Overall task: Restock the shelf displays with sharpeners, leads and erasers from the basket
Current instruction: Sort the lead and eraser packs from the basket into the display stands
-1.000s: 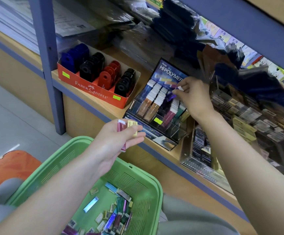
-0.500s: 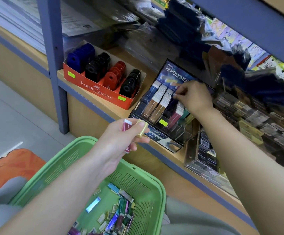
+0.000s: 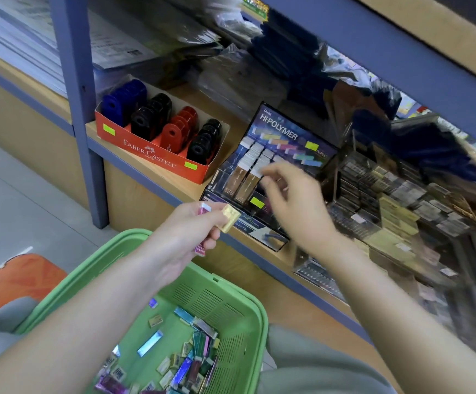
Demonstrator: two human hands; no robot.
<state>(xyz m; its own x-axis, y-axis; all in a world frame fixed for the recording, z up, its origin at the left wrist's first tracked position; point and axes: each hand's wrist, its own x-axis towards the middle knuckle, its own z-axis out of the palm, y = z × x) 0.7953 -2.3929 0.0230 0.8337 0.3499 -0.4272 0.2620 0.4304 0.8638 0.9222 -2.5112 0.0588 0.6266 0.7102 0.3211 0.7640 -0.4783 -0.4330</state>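
My left hand [image 3: 191, 231] grips a pink eraser [image 3: 202, 227] and a gold eraser [image 3: 230, 218] above the green basket [image 3: 231, 297], which holds several loose erasers and lead cases [image 3: 185, 356]. My right hand [image 3: 293, 200] hovers blurred in front of the black Hi-Polymer display [image 3: 276, 155], fingers loosely curled and holding nothing I can see. The display stands on the wooden shelf [image 3: 151, 177] with rows of erasers in its slots.
An orange Faber-Castell box [image 3: 151, 155] of blue, black and red sharpeners sits left of the display. Clear racks of lead cases [image 3: 379, 206] stand to the right. A blue shelf post [image 3: 83, 109] rises at left. Dark packets hang above.
My right hand has drawn back and down from the display's eraser slots toward my left hand. My left hand still holds the same two erasers.
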